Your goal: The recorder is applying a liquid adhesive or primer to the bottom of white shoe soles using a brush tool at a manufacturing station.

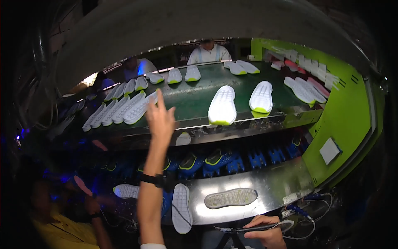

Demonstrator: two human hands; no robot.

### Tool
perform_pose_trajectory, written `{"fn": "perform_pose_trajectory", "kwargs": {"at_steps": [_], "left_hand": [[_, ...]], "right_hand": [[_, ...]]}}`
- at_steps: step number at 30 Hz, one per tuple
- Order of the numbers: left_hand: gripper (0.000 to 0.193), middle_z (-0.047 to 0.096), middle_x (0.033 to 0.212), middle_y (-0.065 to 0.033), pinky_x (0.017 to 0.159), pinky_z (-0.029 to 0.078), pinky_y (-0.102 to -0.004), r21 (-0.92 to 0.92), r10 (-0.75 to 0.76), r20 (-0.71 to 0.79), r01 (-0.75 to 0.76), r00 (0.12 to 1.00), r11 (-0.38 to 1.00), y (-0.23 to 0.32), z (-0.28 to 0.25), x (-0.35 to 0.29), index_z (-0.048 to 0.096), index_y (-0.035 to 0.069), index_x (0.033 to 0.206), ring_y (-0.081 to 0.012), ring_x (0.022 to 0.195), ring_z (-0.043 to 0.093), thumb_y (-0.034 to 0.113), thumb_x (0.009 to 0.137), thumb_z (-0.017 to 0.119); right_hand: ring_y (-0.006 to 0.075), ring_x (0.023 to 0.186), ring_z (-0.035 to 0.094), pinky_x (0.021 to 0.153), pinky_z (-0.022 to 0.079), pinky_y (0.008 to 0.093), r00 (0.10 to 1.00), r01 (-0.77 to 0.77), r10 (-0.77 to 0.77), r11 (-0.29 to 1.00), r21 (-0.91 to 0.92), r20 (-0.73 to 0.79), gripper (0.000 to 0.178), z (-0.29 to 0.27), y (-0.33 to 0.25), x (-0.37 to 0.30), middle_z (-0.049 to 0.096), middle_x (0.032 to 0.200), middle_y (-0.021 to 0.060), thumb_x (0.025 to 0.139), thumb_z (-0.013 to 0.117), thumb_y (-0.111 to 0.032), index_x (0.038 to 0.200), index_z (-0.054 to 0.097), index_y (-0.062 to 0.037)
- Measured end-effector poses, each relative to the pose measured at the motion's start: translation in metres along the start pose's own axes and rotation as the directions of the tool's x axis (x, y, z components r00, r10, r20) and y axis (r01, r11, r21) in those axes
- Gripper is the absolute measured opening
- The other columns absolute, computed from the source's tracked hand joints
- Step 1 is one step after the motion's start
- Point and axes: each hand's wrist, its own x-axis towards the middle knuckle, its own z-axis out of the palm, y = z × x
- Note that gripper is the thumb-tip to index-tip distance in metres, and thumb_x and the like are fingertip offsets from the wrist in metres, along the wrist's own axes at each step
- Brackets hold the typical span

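Observation:
My left hand (161, 118) reaches far out over the green belt, its fingers stretched and partly spread. It is beside the nearest white shoe sole (139, 111) of a slanted row; whether the fingertips touch the sole I cannot tell. My right hand (265, 233), low at the near edge, closes round a slim black pen-shaped tool (257, 228), whose tip points left. On the metal shelf between my hands lie a white sole (181, 208) with a dark cord across it and a grey-beige speckled sole (231, 198).
Two white soles with lime ends, one a larger sole (222, 104), stand out on the belt (188, 103). Blue shoes (190, 162) fill a lower level. A green machine wall (344, 124) bounds the right. Cables (309, 218) hang there. A co-worker in yellow (66, 228) holds a pinkish sole (83, 185).

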Motion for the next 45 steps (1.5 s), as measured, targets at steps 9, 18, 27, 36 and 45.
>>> {"fn": "perform_pose_trajectory", "kwargs": {"at_steps": [9, 18, 27, 36, 45], "left_hand": [[0.022, 0.057, 0.111, -0.0152, 0.091, 0.044, -0.0476, 0.166, -0.194, 0.045, 0.184, 0.98, 0.969, -0.07, -0.1, -0.056, 0.065, 0.0, 0.105, -0.0374, 0.103, 0.055, 0.005, 0.084, 0.064], [0.078, 0.062, 0.122, -0.0137, 0.093, 0.052, -0.0354, -0.217, 0.103, 0.96, 0.926, 0.259, -0.308, -0.003, -0.157, -0.228, 0.045, -0.003, 0.136, -0.0226, 0.11, 0.063, -0.003, 0.068, 0.081], [0.066, 0.043, 0.145, -0.0263, 0.101, 0.048, -0.0594, 0.263, 0.29, 0.954, 0.658, -0.07, -0.706, 0.114, -0.287, -0.356, 0.022, -0.001, 0.151, -0.0454, 0.133, 0.046, 0.022, 0.097, 0.052], [0.066, 0.053, 0.138, -0.0195, 0.111, 0.037, -0.0441, 0.135, -0.051, 0.967, 0.675, -0.248, -0.725, 0.104, -0.305, -0.362, 0.043, -0.005, 0.14, -0.0308, 0.128, 0.052, 0.042, 0.097, 0.028], [0.07, 0.049, 0.137, -0.0321, 0.084, 0.055, -0.0516, 0.158, 0.22, 0.969, 0.406, 0.11, -0.9, 0.146, -0.229, -0.277, 0.028, -0.002, 0.15, -0.0432, 0.107, 0.061, 0.045, 0.099, 0.022]], "right_hand": [[0.0165, 0.078, 0.069, 0.07, 0.056, 0.0257, 0.896, -0.385, 0.427, 0.885, 0.261, -0.123, 0.025, -0.01, 0.039, 0.001, 0.072, 0.087, 0.0103, 0.071, 0.075, 0.009, 0.095, 0.071, 0.0041], [0.0167, 0.08, 0.064, 0.075, 0.052, 0.0274, 0.953, -0.255, 0.292, 0.915, 0.312, -0.079, 0.025, -0.016, 0.058, -0.001, 0.067, 0.091, 0.0115, 0.068, 0.075, 0.016, 0.089, 0.067, 0.005], [0.0172, 0.083, 0.068, 0.07, 0.055, 0.0259, 0.968, 0.244, -0.246, 0.877, -0.415, 0.051, 0.028, -0.006, 0.042, 0.033, 0.069, 0.092, 0.014, 0.072, 0.082, 0.004, 0.097, 0.07, 0.0033], [0.025, 0.076, 0.068, 0.065, 0.054, 0.0311, 0.898, 0.331, -0.234, 0.917, -0.223, 0.372, 0.026, 0.038, 0.066, 0.025, 0.066, 0.086, 0.0138, 0.075, 0.075, 0.003, 0.1, 0.068, 0.0037], [0.0235, 0.08, 0.069, 0.072, 0.054, 0.0285, 0.955, 0.227, -0.17, 0.946, -0.232, 0.242, 0.037, 0.003, 0.038, 0.0, 0.069, 0.094, 0.0148, 0.074, 0.08, 0.003, 0.11, 0.069, 0.0013]]}}
